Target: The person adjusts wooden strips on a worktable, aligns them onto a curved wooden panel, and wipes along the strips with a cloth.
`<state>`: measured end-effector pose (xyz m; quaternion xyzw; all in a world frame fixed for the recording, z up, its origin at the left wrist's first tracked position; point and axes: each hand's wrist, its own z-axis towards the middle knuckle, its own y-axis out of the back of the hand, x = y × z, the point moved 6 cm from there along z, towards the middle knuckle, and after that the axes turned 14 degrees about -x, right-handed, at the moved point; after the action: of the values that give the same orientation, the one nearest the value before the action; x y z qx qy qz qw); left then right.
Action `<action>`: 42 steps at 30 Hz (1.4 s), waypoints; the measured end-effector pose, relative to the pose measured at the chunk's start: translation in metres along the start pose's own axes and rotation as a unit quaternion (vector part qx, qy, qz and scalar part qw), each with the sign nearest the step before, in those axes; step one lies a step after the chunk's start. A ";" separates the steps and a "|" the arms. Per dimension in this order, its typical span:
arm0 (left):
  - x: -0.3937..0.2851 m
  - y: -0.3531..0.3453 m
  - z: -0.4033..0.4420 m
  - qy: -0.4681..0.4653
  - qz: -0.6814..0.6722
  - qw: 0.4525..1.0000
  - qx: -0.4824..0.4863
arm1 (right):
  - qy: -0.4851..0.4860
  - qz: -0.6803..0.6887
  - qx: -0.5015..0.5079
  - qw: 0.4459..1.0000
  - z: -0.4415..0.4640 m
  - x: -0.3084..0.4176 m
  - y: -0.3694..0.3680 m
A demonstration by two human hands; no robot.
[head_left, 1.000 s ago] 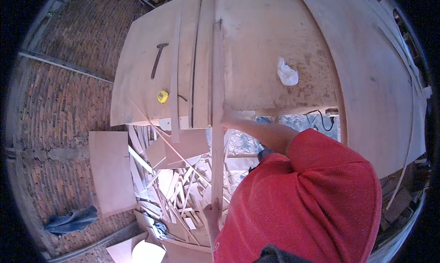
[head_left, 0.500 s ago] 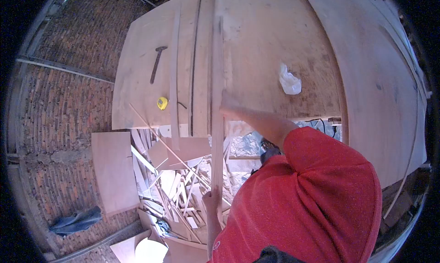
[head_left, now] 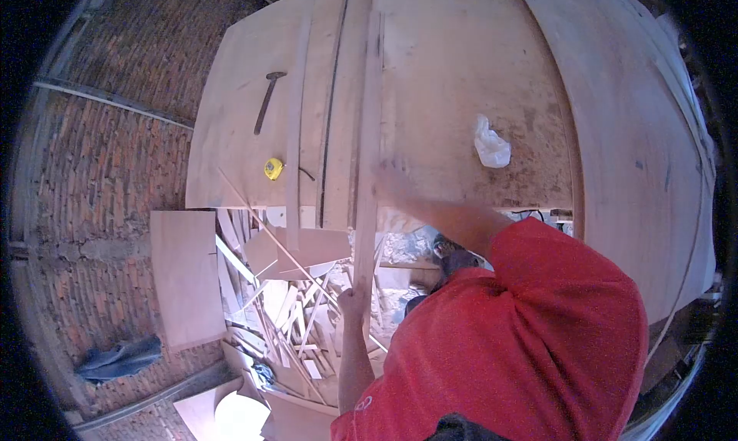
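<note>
Head view: a long wooden strip [head_left: 370,118] lies on the table [head_left: 438,72], running away from the person, its near end jutting out past the table's edge above a heap of offcuts [head_left: 296,318]. The left hand [head_left: 353,302] is closed round that near end, thumb on top. The right hand [head_left: 393,181] is blurred, just at the strip's right side over the table edge — whether its fingers touch the wood or stand apart, I cannot tell, nor how wide they are.

To the left of the strip, a thinner slat [head_left: 300,79] lies roughly alongside, also overhanging. Beyond it are a hammer [head_left: 266,106], head pointing away, and a yellow tape [head_left: 274,169] close to the slat. A crumpled white bag [head_left: 492,145] sits on the right — well apart from the strip — near a large board [head_left: 638,156].
</note>
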<state>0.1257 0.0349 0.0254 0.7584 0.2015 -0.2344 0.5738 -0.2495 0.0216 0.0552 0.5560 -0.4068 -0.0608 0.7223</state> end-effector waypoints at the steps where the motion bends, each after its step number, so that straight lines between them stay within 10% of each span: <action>1: -0.004 -0.003 0.000 0.037 -0.051 0.998 0.009 | 0.000 -0.004 0.000 1.000 -0.021 0.009 0.003; 18: 0.040 -0.035 0.031 0.000 -0.112 0.991 0.068 | 0.025 -0.094 0.074 0.993 -0.097 0.053 -0.038; 21: 0.085 -0.023 0.022 -0.204 -0.041 0.976 0.070 | 0.015 -0.081 0.144 0.986 -0.101 0.064 -0.025; 23: 0.096 -0.006 -0.012 0.016 -0.162 0.975 0.153 | 0.018 -0.098 0.140 0.985 -0.101 0.072 -0.015; 42: 0.053 0.027 -0.039 0.168 -0.149 0.973 0.054 | 0.042 -0.031 0.047 0.998 -0.087 0.046 -0.024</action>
<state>0.1894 0.0676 0.0245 0.7781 0.3928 -0.1974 0.4486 -0.1533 0.0530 0.0544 0.6036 -0.3610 -0.0405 0.7098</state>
